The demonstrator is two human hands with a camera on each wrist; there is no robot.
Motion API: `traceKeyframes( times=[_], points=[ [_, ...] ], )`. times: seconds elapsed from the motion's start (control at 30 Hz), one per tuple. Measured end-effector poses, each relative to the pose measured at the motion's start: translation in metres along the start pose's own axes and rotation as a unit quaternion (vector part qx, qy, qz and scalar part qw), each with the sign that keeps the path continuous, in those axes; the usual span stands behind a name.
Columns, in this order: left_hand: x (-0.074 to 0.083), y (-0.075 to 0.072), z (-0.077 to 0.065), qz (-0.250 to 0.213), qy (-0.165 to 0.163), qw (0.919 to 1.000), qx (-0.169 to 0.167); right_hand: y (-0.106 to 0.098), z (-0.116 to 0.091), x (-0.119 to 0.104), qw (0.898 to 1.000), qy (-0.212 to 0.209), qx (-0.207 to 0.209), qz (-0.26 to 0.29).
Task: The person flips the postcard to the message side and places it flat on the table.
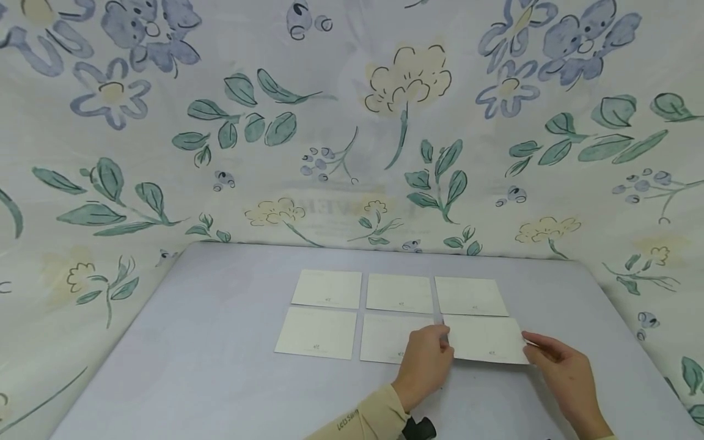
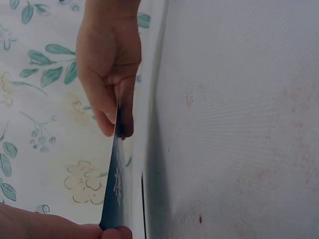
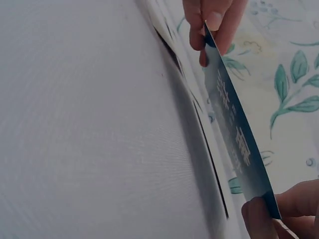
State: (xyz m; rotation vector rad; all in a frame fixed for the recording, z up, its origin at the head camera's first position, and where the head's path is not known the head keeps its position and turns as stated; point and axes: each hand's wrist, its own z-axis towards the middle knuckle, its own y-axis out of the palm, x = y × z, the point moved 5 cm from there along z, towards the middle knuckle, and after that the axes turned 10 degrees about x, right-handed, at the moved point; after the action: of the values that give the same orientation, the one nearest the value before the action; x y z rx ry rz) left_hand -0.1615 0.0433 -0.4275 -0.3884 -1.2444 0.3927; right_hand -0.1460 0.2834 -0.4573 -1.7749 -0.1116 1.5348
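Between both hands a cream card (image 1: 486, 339) is held, raised a little off the table at the front right of a two-row layout. The left hand (image 1: 426, 365) pinches its left edge, and the right hand (image 1: 566, 380) pinches the opposite edge. From below, in the right wrist view, the card's underside (image 3: 232, 124) is dark blue fading to pale, with white lettering that is too slanted to read. Beside the left hand lies another cream card (image 1: 379, 336), partly hidden by it. Behind the held one lies a back-row card (image 1: 472, 296).
More cream cards lie flat: a back-left card (image 1: 326, 288), a back-middle card (image 1: 399, 292) and a front-left card (image 1: 315, 333). They rest on a pale table (image 1: 220, 379). Flower-patterned cloth (image 1: 341, 79) surrounds the table's back and sides. A small black object (image 1: 419, 429) shows by the left sleeve.
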Motion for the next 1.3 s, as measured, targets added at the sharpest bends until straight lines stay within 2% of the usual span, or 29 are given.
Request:
traceKeyframes(
  times=[0.17, 0.37, 0.7, 0.93, 1.3],
  points=[
    [0.0, 0.003, -0.001, 0.062, 0.016, 0.998, -0.003, 0.002, -0.001, -0.001, 1.0, 0.0, -0.009, -0.02],
    [0.001, 0.003, -0.003, 0.104, 0.025, 0.9943, 0.0, 0.005, -0.001, 0.001, 0.999, -0.016, -0.019, -0.034],
    [0.0, 0.004, -0.005, 0.143, 0.02, 0.9893, -0.018, 0.007, -0.002, -0.003, 0.995, -0.083, -0.001, -0.064],
    [0.0, 0.006, -0.004, 0.164, 0.016, 0.9853, -0.046, 0.009, -0.002, -0.002, 0.993, -0.089, 0.004, -0.079],
    [-0.001, 0.009, -0.005, 0.19, 0.037, 0.9783, -0.073, 0.012, -0.001, -0.001, 0.992, -0.076, -0.03, -0.097]
  ],
)
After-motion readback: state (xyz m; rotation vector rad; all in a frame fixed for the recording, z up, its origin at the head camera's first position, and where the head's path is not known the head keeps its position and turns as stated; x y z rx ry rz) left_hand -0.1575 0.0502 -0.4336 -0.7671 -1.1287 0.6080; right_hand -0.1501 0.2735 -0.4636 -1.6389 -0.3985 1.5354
